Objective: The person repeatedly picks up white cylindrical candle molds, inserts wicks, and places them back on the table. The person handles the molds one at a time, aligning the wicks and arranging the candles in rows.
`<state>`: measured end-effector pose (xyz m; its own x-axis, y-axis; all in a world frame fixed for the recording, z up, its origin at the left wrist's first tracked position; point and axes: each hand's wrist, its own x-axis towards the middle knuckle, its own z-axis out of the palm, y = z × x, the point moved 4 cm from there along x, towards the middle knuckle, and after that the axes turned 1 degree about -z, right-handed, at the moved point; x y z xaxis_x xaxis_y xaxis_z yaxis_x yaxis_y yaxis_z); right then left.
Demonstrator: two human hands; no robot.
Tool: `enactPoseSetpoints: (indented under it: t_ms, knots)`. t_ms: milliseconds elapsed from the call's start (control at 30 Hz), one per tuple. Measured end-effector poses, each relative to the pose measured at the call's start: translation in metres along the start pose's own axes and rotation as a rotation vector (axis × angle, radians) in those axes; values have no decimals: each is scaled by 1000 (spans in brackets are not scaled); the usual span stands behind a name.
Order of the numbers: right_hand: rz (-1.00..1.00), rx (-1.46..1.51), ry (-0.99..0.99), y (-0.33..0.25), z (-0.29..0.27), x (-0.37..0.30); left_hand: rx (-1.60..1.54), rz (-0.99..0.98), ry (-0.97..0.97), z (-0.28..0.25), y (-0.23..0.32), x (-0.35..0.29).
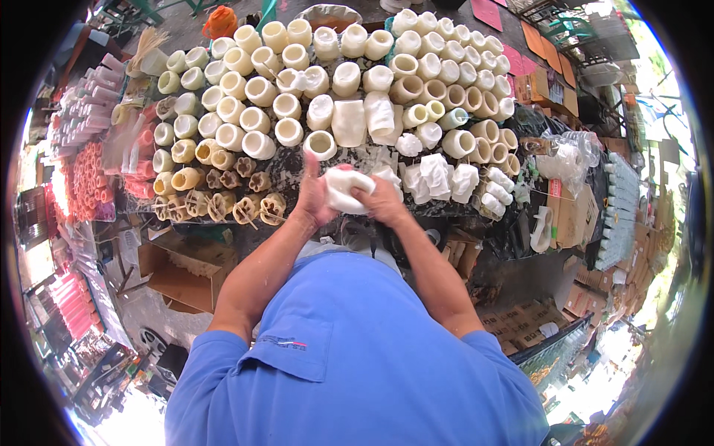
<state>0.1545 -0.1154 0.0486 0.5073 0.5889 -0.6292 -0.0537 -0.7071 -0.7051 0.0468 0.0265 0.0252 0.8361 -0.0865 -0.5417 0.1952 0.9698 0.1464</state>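
Between my hands, at the front edge of the table, is a smooth white wax-like piece, rounded and bent. My left hand holds its left side against the palm, with a digit pointing up. My right hand grips its right side, the thumb pressed on top. Just beyond my left hand stands a hollow cream cup. Crumpled white pieces lie to the right of my hands. Farther in, a tall cream block stands beside a white wrapped-looking cylinder.
Rows of hollow cream wax-like cups cover the dark table. Brown-lined cups with sticks line its front left. Pink cylinders are stacked at far left. An open cardboard box sits below the table; clear plastic bags lie at right.
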Motion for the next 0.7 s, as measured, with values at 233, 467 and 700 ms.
enactPoseSetpoints:
  t_ms: [233, 467, 700]
  knots:
    - [-177, 205, 218, 7, 17, -15, 472, 156, 242, -13, 9, -21]
    - [173, 1006, -27, 30, 59, 10, 736, 372, 414, -10, 11, -32]
    - [27, 781, 206, 50, 34, 29, 1136, 542, 585, 9, 53, -70]
